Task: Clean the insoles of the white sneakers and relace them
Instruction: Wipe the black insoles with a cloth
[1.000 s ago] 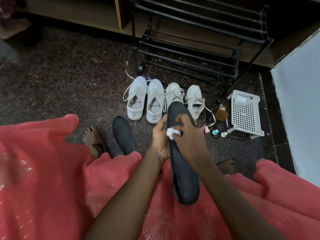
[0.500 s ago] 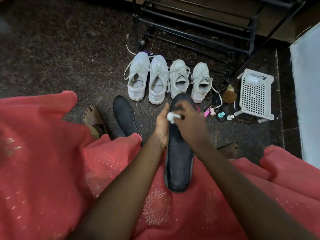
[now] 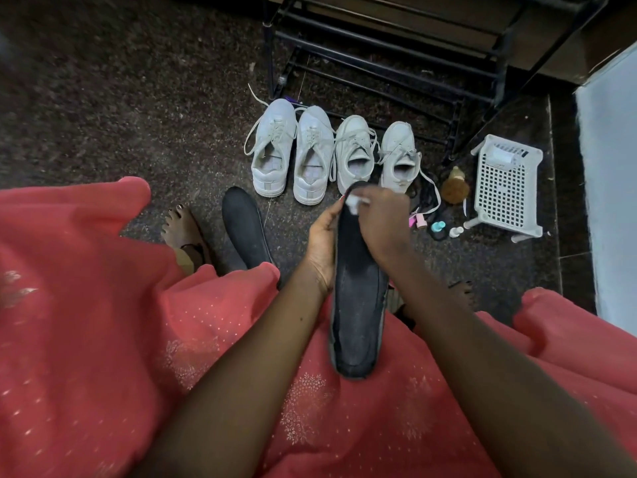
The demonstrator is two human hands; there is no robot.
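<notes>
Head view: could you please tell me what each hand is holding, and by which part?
The left hand grips the black insole by its left edge near the far end; the right hand pinches a small white wipe there.

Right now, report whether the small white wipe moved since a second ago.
Yes: the wipe slid along the black insole toward its tip, nearer the white sneakers.

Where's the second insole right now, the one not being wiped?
In the head view, the second insole lies on the floor left of the held insole, beside a bare foot, near the leftmost sneaker.
</notes>
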